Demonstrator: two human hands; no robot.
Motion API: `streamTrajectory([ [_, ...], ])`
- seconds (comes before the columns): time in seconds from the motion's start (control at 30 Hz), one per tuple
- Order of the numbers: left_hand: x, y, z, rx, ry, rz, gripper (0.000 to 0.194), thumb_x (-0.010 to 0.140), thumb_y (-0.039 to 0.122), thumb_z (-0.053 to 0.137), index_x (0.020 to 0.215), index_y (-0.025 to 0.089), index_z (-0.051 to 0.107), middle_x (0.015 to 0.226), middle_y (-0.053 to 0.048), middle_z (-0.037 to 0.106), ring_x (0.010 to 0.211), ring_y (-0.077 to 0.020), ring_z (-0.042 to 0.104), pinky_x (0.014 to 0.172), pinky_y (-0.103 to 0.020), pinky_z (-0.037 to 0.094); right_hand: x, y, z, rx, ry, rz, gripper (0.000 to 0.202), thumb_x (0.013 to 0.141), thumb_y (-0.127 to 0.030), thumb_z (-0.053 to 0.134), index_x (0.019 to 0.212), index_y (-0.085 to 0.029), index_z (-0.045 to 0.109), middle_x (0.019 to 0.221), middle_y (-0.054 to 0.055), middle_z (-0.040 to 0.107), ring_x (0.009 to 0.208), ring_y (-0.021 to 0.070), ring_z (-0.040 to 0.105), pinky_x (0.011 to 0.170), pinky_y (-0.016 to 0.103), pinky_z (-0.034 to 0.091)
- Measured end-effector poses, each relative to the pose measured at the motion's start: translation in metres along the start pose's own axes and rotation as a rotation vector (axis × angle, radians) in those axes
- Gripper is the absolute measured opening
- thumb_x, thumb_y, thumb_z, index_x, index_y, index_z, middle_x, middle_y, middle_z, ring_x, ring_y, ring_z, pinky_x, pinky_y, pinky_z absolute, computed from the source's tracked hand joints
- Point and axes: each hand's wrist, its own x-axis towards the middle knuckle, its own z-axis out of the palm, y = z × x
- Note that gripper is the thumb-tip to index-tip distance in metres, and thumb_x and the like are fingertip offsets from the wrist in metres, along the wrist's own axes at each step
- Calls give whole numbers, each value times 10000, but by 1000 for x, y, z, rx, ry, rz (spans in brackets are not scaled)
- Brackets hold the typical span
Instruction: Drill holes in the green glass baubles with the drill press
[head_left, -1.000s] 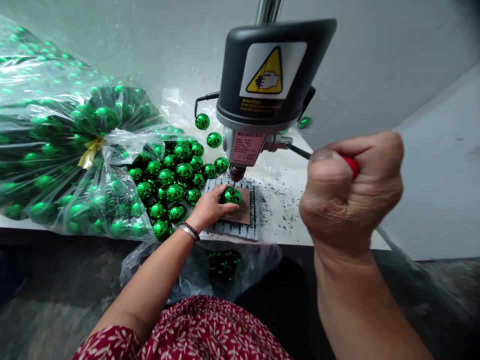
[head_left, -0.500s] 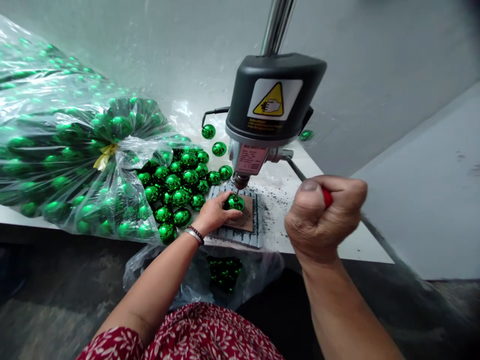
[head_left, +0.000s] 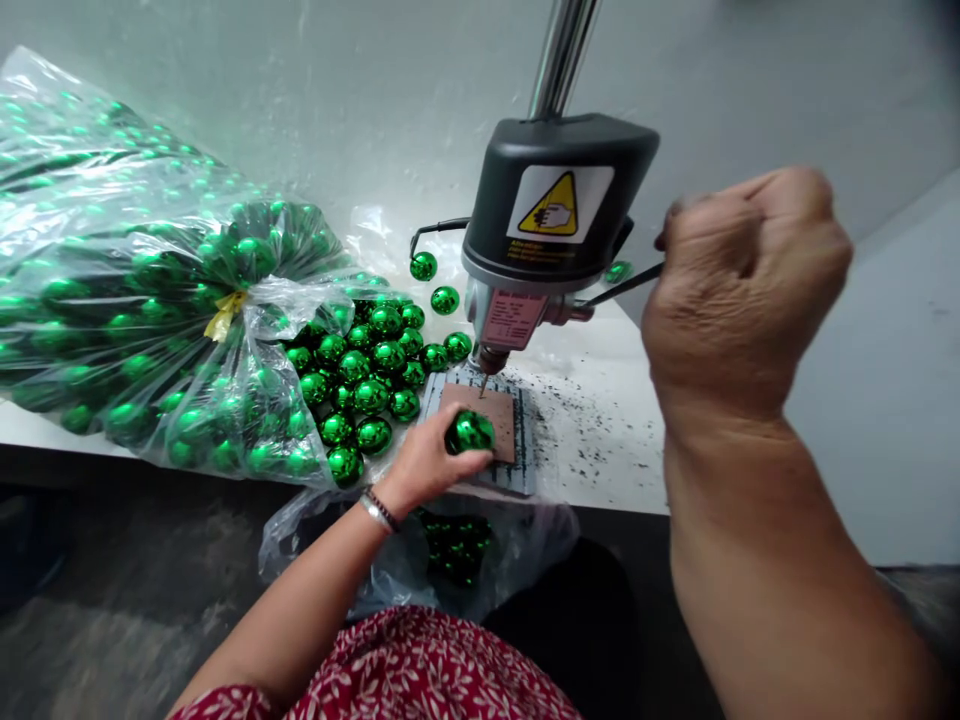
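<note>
My left hand grips a shiny green ball between thumb and fingers, over the front part of a brown square pad. The pad lies on a grey slotted base plate. Behind the ball, the thin drill bit of a bench drill points down and is apart from it. On the right, my right hand is closed round the end of the drill's lever, which slants upward; the fingers hide its knob.
Several loose green balls lie left of the base plate. A large clear bag of green balls, with a yellow tie, covers the left. Another plastic bag hangs below the table edge. Dark shavings dot the white table.
My right hand has risen with the lever, and the drill bit has lifted off the ball. My left hand has drawn the ball toward me, away from under the bit.
</note>
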Motion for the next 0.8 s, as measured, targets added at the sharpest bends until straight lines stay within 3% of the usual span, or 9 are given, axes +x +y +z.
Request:
streamTrajectory([
  [0.13, -35, -4, -11, 50, -394, 147, 656, 687, 400, 743, 1277, 193, 545, 1212, -107, 646, 1081, -262, 613, 936, -358, 477, -2, -2, -1, -14, -8, 60, 236, 841, -279, 353, 672, -146, 449, 622, -59, 396, 654, 17, 395, 697, 275, 284],
  [0.2, -42, -10, -17, 62, -398, 166, 693, 697, 454, 737, 1303, 190, 527, 1266, -122, 616, 1130, -269, 592, 965, -367, 466, -4, -1, -2, -21, -17, 61, 233, 845, -272, 352, 702, -141, 481, 635, -58, 398, 666, 16, 406, 698, 277, 286],
  [0.27, -42, -17, -26, 96, -229, 130, 623, 749, 473, 691, 1288, 201, 538, 1244, -112, 629, 1112, -248, 602, 957, -354, 472, -4, 1, -2, -23, -33, 57, 239, 845, -285, 355, 739, -138, 512, 649, -58, 401, 685, 21, 426, 702, 284, 290],
  [0.37, -32, -27, -44, 327, 242, -22, 435, 853, 397, 584, 1221, 167, 574, 1210, -136, 636, 1114, -255, 587, 975, -381, 446, -4, 2, -1, -20, -24, 29, 229, 849, -271, 351, 748, -139, 508, 658, -54, 400, 675, 22, 417, 698, 281, 294],
  [0.43, -24, -31, -54, 538, 474, -162, 460, 847, 380, 585, 1228, 124, 552, 1231, -179, 605, 1139, -306, 556, 967, -433, 430, -4, 3, -1, -21, -15, 22, 209, 854, -256, 342, 727, -149, 470, 664, -46, 401, 654, 23, 387, 693, 272, 290],
  [0.5, -16, -33, -60, 683, 528, -275, 572, 807, 408, 624, 1266, 89, 505, 1223, -214, 592, 1118, -353, 549, 921, -472, 434, -4, 3, 0, -17, -20, 24, 188, 852, -251, 341, 706, -162, 418, 678, -35, 404, 648, 29, 370, 695, 267, 282],
  [0.6, -9, -36, -61, 761, 448, -356, 659, 785, 454, 628, 1290, 65, 461, 1134, -228, 624, 1052, -374, 567, 866, -493, 435, -4, 3, 0, -6, -16, 10, 154, 834, -231, 354, 694, -170, 365, 669, -22, 392, 632, 40, 349, 681, 264, 266],
  [0.7, -5, -41, -59, 764, 420, -369, 627, 782, 459, 618, 1268, 92, 470, 1066, -203, 651, 1042, -367, 568, 875, -496, 414, -3, 6, 1, 21, -9, -9, 149, 828, -256, 359, 707, -170, 363, 674, -13, 398, 638, 50, 359, 678, 264, 273],
  [0.8, -4, -46, -60, 701, 500, -337, 588, 747, 439, 644, 1222, 123, 499, 1032, -168, 655, 1056, -360, 564, 916, -504, 391, -2, 8, 1, 27, -14, -31, 168, 828, -288, 348, 710, -171, 369, 685, -11, 401, 655, 51, 374, 695, 268, 286],
])
